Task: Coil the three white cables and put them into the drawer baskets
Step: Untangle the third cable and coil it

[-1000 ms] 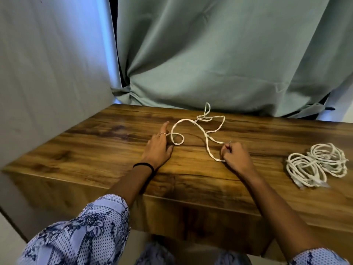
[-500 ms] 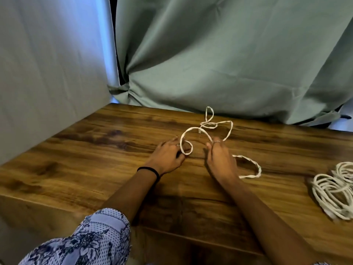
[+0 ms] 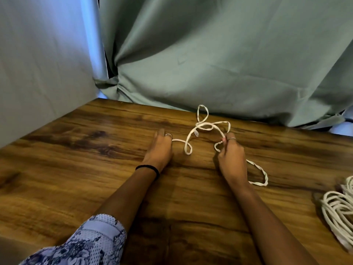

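Farthest left stands a pale wall (image 3: 42, 73), and beside it a grey-green curtain (image 3: 210, 54) hangs along the back edge of the wooden bench (image 3: 76, 169). The left hand (image 3: 159, 148) lies low on the bench, left of the loose white cable (image 3: 202, 125); its grip looks closed lightly on one end of the cable near the ringed finger, though the fingertips are hidden behind the hand, so how firmly it holds cannot be told. A black band (image 3: 148, 168) circles that wrist.

The loose cable wanders from that hand through a small loop, rises into a tangle of crossing loops just in front of the curtain, and arcs down to the right hand (image 3: 230, 155). That hand's grip is pinched narrow on the cable between thumb and fingers, with a further loop trailing out on the bench to the right of the wrist. Well apart, at the bench's right edge, lies a coiled bundle of white cable (image 3: 336, 213), partly cut off by the frame. No drawer baskets are in view.

The cable seems light, limp and flat, likely to twist and snag where its loops cross. Holding near one end and gathering even loops hand over hand should suit it; pulling on the tangle could tighten it.
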